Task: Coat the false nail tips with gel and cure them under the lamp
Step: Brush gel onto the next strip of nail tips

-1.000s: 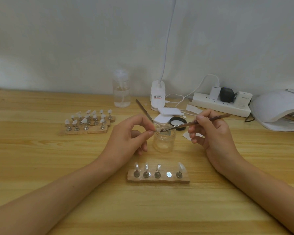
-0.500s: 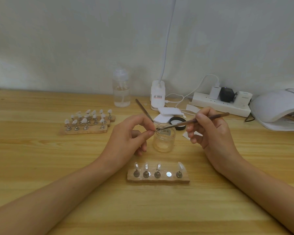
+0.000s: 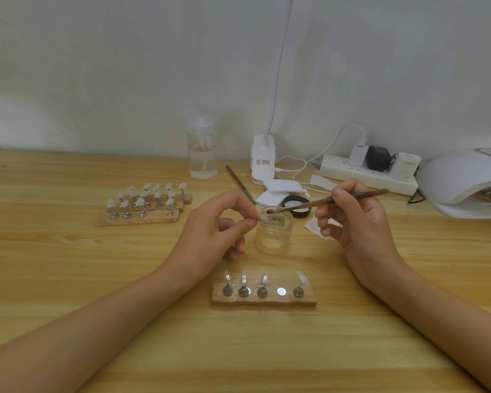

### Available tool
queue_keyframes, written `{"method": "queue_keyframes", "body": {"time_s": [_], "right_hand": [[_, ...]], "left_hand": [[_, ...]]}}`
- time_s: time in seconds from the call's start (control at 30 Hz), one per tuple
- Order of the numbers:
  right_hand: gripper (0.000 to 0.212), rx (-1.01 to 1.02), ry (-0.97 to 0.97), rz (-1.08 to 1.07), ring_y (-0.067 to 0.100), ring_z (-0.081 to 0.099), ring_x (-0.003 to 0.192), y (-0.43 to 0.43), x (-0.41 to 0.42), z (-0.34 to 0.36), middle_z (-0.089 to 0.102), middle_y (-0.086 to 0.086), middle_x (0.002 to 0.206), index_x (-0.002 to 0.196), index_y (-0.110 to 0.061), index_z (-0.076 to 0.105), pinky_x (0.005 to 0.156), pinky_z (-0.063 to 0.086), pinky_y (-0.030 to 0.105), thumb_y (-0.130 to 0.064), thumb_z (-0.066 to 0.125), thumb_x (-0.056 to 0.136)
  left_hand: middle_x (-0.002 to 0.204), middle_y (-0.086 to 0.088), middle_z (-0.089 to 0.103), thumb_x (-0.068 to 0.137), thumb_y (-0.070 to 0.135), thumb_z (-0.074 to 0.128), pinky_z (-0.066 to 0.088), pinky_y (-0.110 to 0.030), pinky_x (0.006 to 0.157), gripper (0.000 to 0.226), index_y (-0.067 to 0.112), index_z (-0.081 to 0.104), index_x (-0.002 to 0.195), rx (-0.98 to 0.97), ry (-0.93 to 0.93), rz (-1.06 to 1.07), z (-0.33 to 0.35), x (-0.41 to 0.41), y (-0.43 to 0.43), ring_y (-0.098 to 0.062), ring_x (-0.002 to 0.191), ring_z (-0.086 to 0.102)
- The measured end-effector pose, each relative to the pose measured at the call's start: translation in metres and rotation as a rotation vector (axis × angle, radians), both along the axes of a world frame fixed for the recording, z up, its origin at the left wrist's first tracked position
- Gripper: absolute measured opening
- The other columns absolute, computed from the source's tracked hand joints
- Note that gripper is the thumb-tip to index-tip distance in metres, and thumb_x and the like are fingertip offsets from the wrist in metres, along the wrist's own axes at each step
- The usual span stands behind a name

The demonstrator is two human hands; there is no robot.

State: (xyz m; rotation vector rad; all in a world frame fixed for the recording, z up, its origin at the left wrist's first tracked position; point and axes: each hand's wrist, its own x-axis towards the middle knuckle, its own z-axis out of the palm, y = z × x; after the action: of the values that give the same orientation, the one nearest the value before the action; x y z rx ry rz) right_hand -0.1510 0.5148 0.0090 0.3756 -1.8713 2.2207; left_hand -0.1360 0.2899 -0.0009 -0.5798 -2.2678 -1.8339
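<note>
Head view, OP here: my left hand (image 3: 210, 225) was pinching one false nail tip (image 3: 260, 218) between thumb and forefinger, right at the rim of the gel jar (image 3: 272, 234). My right hand (image 3: 352, 219) was gripping the brush (image 3: 323, 202) pencil-style, with the bristles on the tip or just shy of it, hard to tell which. The two hands were close but not touching.

Reply: so what were you nervous about?

OP: Slipperiness, mostly. The tip was a tiny, thin, curved bit of pale glossy plastic and I only had it by one end. I reckon a heavy stroke could've popped it out of my fingers and into the jar or onto the counter (image 3: 68, 279). Gel creeping onto my fingertips was the other risk, since the bristles worked so near them.

The jar was squat, round clear glass and open, with its black lid (image 3: 298, 205) lying behind it, so a nudge from either wrist might've tipped it.

The rough wooden holder strip (image 3: 264, 300) sat just in front of me with one bare shiny metal disc (image 3: 281, 291), presumably this tip's spot.

The smooth white domed lamp (image 3: 459, 180) was well off to my right, so wet gel had a way to travel and could smudge.
</note>
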Motion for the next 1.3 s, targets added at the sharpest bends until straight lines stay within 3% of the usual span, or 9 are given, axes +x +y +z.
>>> {"method": "queue_keyframes", "body": {"time_s": [0.17,0.6,0.8,1.07,1.3], "right_hand": [[0.031,0.034,0.029,0.034,0.015,0.060,0.060,-0.004,0.001,0.000,0.065,0.005,0.068,0.075,-0.025,0.060,0.049,0.048,0.023,-0.013,0.049,0.101],[0.023,0.031,0.009,-0.045,0.014,0.060,0.058,0.000,-0.001,-0.001,0.064,0.004,0.065,0.081,-0.016,0.055,0.049,0.048,0.023,-0.011,0.048,0.102],[0.025,0.020,0.053,0.033,0.014,0.061,0.060,-0.003,0.002,0.001,0.065,0.004,0.069,0.079,-0.021,0.058,0.049,0.048,0.022,-0.013,0.048,0.102],[0.020,0.087,0.036,-0.032,0.016,0.061,0.060,-0.003,0.001,0.000,0.065,0.005,0.066,0.082,-0.014,0.054,0.050,0.049,0.024,-0.009,0.049,0.100],[0.027,0.016,0.025,-0.179,0.011,0.057,0.055,0.007,0.002,0.003,0.061,0.001,0.062,0.076,-0.018,0.053,0.043,0.043,0.022,-0.009,0.047,0.101]], "left_hand": [[0.054,0.009,0.058,0.091,0.003,0.064,0.048,-0.024,0.046,0.009,0.010,0.063,0.087,0.005,-0.007,0.004,-0.001,-0.001,0.000,-0.011,0.048,0.056],[0.058,0.013,0.061,0.091,0.002,0.065,0.048,-0.022,0.047,0.011,0.012,0.063,0.086,0.012,-0.012,0.002,0.001,0.001,0.001,-0.010,0.048,0.056],[0.057,0.011,0.061,0.090,0.003,0.066,0.047,-0.021,0.047,0.008,0.009,0.063,0.086,0.012,-0.012,0.006,0.000,0.000,0.001,-0.010,0.048,0.057],[0.054,0.009,0.060,0.090,0.004,0.067,0.046,-0.020,0.046,0.008,0.010,0.064,0.086,0.009,-0.014,0.014,-0.001,-0.001,0.001,-0.009,0.048,0.057],[0.054,0.009,0.060,0.090,0.004,0.067,0.046,-0.020,0.047,0.007,0.009,0.064,0.086,0.014,-0.026,0.020,-0.002,-0.002,0.001,-0.010,0.048,0.057]]}}
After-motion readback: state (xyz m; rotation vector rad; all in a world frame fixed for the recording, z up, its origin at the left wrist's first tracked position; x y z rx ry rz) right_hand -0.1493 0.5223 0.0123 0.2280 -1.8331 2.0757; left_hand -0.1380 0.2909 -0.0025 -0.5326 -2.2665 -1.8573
